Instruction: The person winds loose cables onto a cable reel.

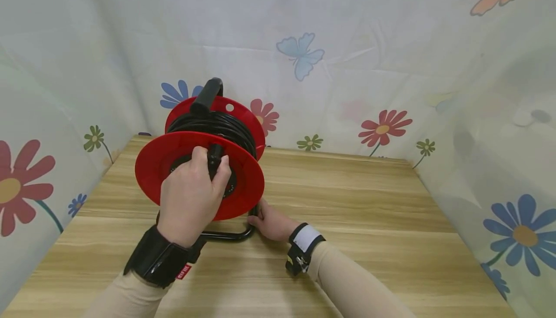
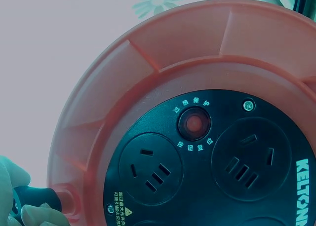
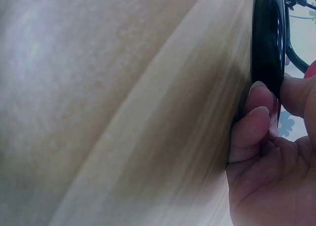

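Observation:
A red cable reel (image 1: 152, 163) wound with black cable (image 1: 213, 124) stands upright at the left of the table. My left hand (image 1: 191, 192) grips the black winding knob (image 1: 215, 154) on its near disc. The left wrist view shows that knob (image 2: 37, 204) between the fingers, beside a black socket panel (image 2: 197, 152) with a round red button (image 2: 194, 123). Low on the reel's right side, my right hand (image 1: 273, 221) holds the black tube stand (image 1: 228, 236). Its thumb and fingers close round the tube (image 3: 269, 38) in the right wrist view, right at the tabletop.
The wood-grain table (image 1: 347, 212) extends to the right of the reel. A pale curtain (image 1: 369, 67) printed with flowers and butterflies surrounds it at the back and sides. The reel's black carrying handle (image 1: 207, 97) sticks up at the top.

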A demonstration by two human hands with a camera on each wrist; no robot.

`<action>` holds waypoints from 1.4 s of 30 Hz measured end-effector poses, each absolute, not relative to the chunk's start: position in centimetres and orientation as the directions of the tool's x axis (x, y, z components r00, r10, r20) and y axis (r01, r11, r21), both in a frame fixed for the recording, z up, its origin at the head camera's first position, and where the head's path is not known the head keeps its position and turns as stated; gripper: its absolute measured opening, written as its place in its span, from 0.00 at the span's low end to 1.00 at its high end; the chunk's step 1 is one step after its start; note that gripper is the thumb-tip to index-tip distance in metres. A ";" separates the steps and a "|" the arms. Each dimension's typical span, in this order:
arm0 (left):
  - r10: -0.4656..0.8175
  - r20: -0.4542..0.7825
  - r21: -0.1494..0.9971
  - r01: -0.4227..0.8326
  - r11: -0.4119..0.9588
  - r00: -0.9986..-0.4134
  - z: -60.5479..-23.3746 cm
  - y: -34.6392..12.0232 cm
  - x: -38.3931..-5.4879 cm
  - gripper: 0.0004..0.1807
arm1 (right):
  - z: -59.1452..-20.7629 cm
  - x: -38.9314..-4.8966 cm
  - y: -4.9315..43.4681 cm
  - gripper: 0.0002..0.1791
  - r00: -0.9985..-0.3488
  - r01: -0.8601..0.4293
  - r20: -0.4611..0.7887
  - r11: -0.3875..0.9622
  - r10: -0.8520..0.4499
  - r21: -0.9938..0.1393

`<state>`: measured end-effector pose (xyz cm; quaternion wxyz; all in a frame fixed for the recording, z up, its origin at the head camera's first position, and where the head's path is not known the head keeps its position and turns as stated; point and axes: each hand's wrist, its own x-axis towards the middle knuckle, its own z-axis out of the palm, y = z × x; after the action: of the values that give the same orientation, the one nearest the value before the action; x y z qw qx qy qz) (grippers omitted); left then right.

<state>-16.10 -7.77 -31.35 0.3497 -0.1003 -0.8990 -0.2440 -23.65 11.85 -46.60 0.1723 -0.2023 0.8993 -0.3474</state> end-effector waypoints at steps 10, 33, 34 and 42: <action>0.032 0.682 0.352 0.367 0.861 -0.731 -31.6 -7.0 -16.0 0.17 | -46.1 -23.4 11.7 0.29 -0.868 -0.252 -0.171 0.710 -0.466 -0.658; 0.062 0.676 0.318 0.367 0.874 -0.734 -32.0 -6.0 -16.0 0.17 | -46.2 -23.5 11.8 0.32 -0.868 -0.260 -0.169 0.717 -0.467 -0.647; 0.070 0.674 0.314 0.371 0.874 -0.735 -32.0 -5.9 -16.0 0.17 | -46.2 -23.5 11.8 0.32 -0.868 -0.257 -0.171 0.716 -0.467 -0.649; 0.098 0.661 0.307 0.387 0.869 -0.744 -32.3 -5.5 -15.9 0.17 | -46.3 -23.6 11.9 0.33 -0.863 -0.244 -0.184 0.709 -0.469 -0.661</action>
<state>-15.85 -5.50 -32.31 0.3322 -0.1336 -0.9079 -0.2181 -23.58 11.87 -46.30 0.1722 -0.1965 0.9083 -0.3267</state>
